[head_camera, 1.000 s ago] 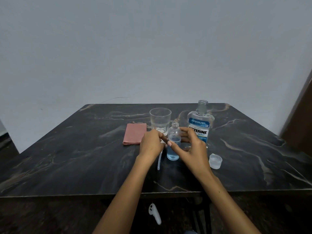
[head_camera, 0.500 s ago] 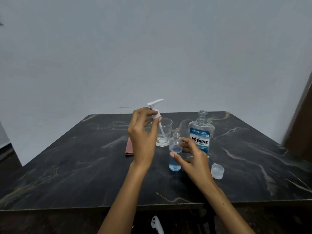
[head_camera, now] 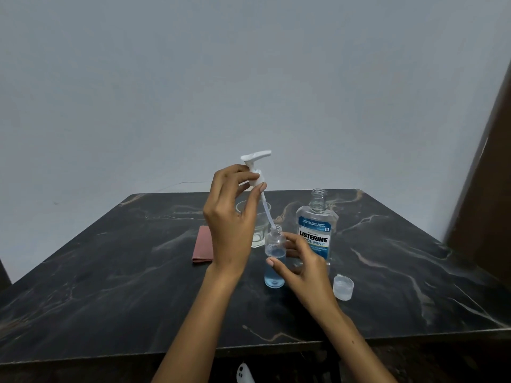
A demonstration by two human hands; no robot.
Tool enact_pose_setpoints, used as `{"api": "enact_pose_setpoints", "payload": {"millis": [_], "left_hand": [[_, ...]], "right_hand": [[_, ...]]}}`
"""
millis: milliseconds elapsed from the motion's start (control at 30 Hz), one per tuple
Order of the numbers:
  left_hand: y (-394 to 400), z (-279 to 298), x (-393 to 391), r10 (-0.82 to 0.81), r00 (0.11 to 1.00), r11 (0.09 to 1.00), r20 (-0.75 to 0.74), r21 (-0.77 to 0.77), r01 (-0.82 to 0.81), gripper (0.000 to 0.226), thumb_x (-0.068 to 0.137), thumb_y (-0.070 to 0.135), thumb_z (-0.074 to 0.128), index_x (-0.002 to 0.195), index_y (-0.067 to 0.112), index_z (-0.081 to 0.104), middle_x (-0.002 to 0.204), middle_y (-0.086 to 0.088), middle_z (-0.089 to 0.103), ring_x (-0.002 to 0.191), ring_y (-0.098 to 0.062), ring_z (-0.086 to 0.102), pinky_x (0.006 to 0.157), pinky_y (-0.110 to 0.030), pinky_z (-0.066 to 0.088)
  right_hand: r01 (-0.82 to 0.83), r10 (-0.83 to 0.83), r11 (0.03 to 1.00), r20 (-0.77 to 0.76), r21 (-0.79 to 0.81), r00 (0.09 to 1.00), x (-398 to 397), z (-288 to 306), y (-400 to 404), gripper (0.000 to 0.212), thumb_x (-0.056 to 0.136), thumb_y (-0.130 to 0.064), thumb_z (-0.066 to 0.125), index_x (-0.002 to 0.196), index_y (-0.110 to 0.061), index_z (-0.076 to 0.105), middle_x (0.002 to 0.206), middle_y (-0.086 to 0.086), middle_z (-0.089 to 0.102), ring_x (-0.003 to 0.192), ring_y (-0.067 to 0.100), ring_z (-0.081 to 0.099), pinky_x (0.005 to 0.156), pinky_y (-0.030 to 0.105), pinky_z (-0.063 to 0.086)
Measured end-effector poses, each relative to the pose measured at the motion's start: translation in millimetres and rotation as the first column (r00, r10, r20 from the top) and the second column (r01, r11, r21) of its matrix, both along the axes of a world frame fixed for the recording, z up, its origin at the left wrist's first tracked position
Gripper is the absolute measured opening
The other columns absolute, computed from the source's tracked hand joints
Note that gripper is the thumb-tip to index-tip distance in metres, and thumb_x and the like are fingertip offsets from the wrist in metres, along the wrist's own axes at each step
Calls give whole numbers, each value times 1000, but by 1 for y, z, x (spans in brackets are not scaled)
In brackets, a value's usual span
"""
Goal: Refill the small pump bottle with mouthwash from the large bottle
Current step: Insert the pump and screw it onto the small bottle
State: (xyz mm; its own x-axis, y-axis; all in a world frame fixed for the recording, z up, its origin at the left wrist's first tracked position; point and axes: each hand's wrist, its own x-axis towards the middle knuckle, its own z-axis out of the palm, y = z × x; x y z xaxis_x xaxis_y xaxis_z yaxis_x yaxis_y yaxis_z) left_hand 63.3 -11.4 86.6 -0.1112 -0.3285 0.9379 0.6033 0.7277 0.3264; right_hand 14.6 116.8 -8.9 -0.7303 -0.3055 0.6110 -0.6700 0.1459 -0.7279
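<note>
Left hand (head_camera: 229, 228) fingers pinching white plastic pump head (head_camera: 255, 168), dip tube tip at the neck of small clear bottle of blue liquid (head_camera: 274, 258), right hand (head_camera: 301, 268) gripping it upright on dark marbled surface (head_camera: 110, 286), uncapped large clear mouthwash bottle (head_camera: 316, 230) just behind

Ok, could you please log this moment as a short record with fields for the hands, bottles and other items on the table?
left hand: holds white pump head, tube tip at small bottle's mouth
right hand: steadies small bottle
small bottle: upright, open, partly filled with blue liquid
large bottle: upright, uncapped
cap: on table, right of small bottle
glass: behind left hand
cloth: folded, left of glass
</note>
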Motion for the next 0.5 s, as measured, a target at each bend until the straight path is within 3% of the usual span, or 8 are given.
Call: {"api": "enact_pose_setpoints", "payload": {"millis": [233,367,500], "left_hand": [[5,-31,-10,-46,977,994,206,-87,65,16,83,4,69,98,8,63,103,-4,60,93,-12,63,79,-29,56],[7,-46,-15,-60,953,992,298,-86,90,13,83,4,67,93,12,64,103,4,59,96,-9,61,78,-32,55],[16,-55,-18,-92,952,996,291,9,93,13,79,12,72,86,16,62,92,6,60,87,-10,62,74,-31,55]], "right_hand": [[-5,5,1000,-4,-13,1000,2,2,0,48,76,-29,76,112,-44,47,99,-29,58,99,-13,56,70,6,49],[2,-1,1000,-19,10,1000,0,1,0,48,76,-29,75,118,-32,51,102,-24,59,100,-11,57,75,6,48],[-9,10,999,-24,33,1000,-2,-1,1,47,78,-22,73,121,-21,53,110,-12,64,103,0,61,84,18,53]]}}
